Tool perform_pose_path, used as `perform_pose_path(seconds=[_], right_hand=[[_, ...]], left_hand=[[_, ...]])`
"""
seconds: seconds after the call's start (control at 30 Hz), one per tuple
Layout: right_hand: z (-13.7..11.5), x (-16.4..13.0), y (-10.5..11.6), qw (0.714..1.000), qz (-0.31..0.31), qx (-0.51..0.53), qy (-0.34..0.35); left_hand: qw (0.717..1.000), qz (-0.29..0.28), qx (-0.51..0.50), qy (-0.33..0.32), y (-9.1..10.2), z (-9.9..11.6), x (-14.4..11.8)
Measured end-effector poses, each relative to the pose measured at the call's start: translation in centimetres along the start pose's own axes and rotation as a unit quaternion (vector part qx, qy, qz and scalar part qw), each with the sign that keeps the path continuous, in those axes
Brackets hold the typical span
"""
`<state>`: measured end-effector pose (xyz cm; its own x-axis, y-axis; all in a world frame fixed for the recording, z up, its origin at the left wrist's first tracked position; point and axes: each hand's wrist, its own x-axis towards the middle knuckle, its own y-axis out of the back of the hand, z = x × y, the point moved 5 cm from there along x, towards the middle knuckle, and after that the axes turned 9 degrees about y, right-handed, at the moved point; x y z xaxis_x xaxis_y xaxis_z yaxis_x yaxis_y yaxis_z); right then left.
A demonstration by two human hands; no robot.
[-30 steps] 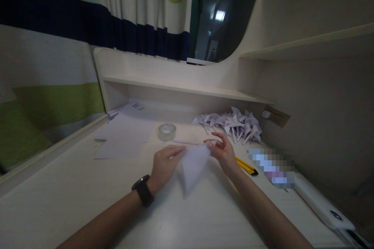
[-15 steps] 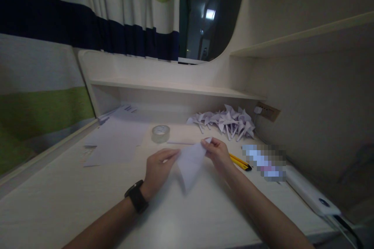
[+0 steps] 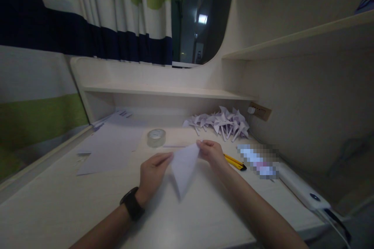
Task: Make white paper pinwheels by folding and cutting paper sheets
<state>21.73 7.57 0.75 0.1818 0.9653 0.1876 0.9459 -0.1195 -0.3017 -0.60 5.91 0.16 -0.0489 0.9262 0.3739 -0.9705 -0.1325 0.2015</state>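
A white sheet of paper (image 3: 184,169), folded into a triangle, hangs point-down above the desk between my hands. My left hand (image 3: 154,171), with a black watch on its wrist, pinches the paper's left corner. The right corner is pinched in the fingertips of my right hand (image 3: 212,153). Just behind the paper lies a thin white paper strip or stick (image 3: 175,146), partly hidden. A roll of clear tape (image 3: 156,137) rests on the desk beyond my left hand. Yellow-and-black tools (image 3: 235,162), perhaps cutters, lie beside my right forearm.
Several white paper pinwheels (image 3: 223,122) are heaped at the back right. Loose white sheets (image 3: 113,140) lie at the left. A blurred-out phone-like object (image 3: 258,161) and a white power strip (image 3: 304,186) line the right side. A shelf (image 3: 163,91) runs along the back.
The camera view has shifted slightly, so the scene sits a little further left. The small flap at the paper's right corner now lies folded down under my right fingers.
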Motion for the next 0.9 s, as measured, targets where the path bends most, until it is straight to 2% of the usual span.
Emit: perform_pose_path(seconds=[0.1, 0.2, 0.4, 0.5, 0.57, 0.6, 0.7, 0.8, 0.9], right_hand=[[-1.3, 0.5, -0.8, 1.0, -0.008, -0.007, 0.013], [-3.6, 1.3, -2.0, 0.998, -0.026, -0.038, 0.041], [-8.1, 2.7, -5.2, 0.975, -0.131, -0.133, 0.118], [-9.3, 2.9, -6.5, 0.947, -0.17, -0.204, 0.181], [-9.7, 2.8, -7.4, 0.926, -0.203, -0.239, 0.208], [-9.8, 2.7, -7.9, 0.918, -0.218, -0.25, 0.216], [-10.3, 2.5, -8.7, 0.904, -0.233, -0.267, 0.238], [-10.9, 2.6, -8.9, 0.901, -0.23, -0.265, 0.253], [-11.3, 2.7, -8.4, 0.908, -0.23, -0.244, 0.251]], left_hand=[[1.0, 0.002, -0.011, 0.011, 0.1, 0.1, 0.2], [0.999, 0.01, -0.033, 0.032, 0.3, 0.2, 0.3], [0.998, 0.023, -0.038, 0.04, 1.1, 1.1, 0.8], [0.999, 0.026, 0.02, 0.019, 1.8, 2.9, 1.9], [0.999, 0.004, 0.049, -0.006, 1.9, 4.9, 3.0], [0.999, -0.014, 0.051, -0.013, 1.8, 5.9, 3.5], [0.988, -0.125, 0.072, -0.047, 0.5, 8.7, 4.8], [0.987, -0.119, 0.093, -0.062, 0.0, 10.0, 5.8], [0.987, -0.106, 0.105, -0.05, -0.5, 10.0, 6.3]])
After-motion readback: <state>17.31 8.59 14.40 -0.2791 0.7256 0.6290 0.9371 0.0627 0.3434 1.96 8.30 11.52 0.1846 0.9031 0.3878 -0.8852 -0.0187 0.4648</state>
